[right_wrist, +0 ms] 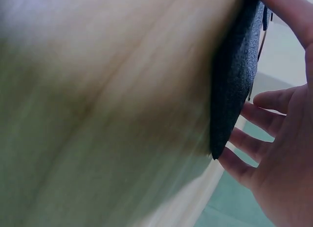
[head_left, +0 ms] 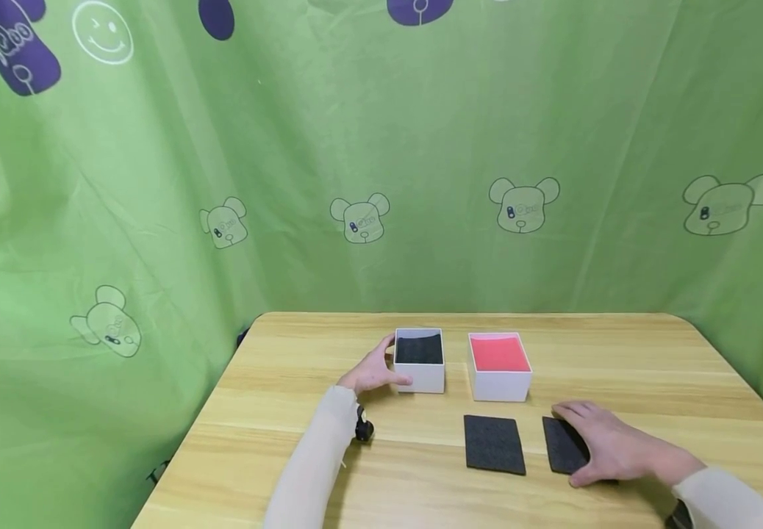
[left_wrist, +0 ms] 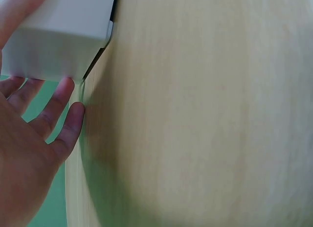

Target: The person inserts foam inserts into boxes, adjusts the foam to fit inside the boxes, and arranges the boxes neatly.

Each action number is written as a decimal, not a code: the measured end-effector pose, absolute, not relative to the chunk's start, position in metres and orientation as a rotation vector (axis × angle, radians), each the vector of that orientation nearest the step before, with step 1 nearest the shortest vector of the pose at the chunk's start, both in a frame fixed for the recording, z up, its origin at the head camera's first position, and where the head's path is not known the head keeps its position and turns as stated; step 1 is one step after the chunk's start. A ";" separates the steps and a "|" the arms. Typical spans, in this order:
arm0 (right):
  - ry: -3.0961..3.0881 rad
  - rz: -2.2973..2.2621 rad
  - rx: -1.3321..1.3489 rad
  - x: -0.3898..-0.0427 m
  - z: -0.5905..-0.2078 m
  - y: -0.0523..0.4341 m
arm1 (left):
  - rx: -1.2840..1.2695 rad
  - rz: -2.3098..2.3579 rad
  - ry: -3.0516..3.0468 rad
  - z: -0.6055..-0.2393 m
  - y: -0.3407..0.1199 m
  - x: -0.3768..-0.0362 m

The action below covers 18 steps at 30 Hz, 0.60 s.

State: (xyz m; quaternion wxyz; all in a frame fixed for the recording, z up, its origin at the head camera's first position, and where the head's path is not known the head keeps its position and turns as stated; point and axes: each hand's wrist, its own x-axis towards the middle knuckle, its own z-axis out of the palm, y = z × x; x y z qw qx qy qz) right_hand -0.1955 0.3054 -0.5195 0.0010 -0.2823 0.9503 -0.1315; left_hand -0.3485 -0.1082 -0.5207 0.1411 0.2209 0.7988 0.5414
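Note:
My left hand (head_left: 376, 369) holds a white open-topped box (head_left: 420, 378) by its left end, thumb on the front face and fingers round the far side. Inside that box is a black piece (head_left: 419, 349). In the left wrist view, fingertips (left_wrist: 63, 90) touch the box's white side. My right hand (head_left: 609, 443) spans a black felt-like square (head_left: 563, 445), thumb at its near edge and fingers at its far edge, covering its right part. In the right wrist view, the fingers meet the edge of the dark square (right_wrist: 234, 75).
A second white box (head_left: 500, 386) with a red piece (head_left: 500, 354) inside stands right of the first. Another black square (head_left: 494, 444) lies flat in front of it. The wooden table (head_left: 626, 353) meets a green patterned curtain (head_left: 434, 132) behind and at both sides.

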 end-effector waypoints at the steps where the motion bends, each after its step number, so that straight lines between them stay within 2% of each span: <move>1: 2.980 -0.416 -0.879 -0.196 -0.519 0.305 | 0.635 1.560 2.312 -0.521 -0.108 -0.349; 18: 3.003 -0.372 -0.903 -0.198 -0.516 0.307 | 0.647 1.557 2.308 -0.524 -0.108 -0.353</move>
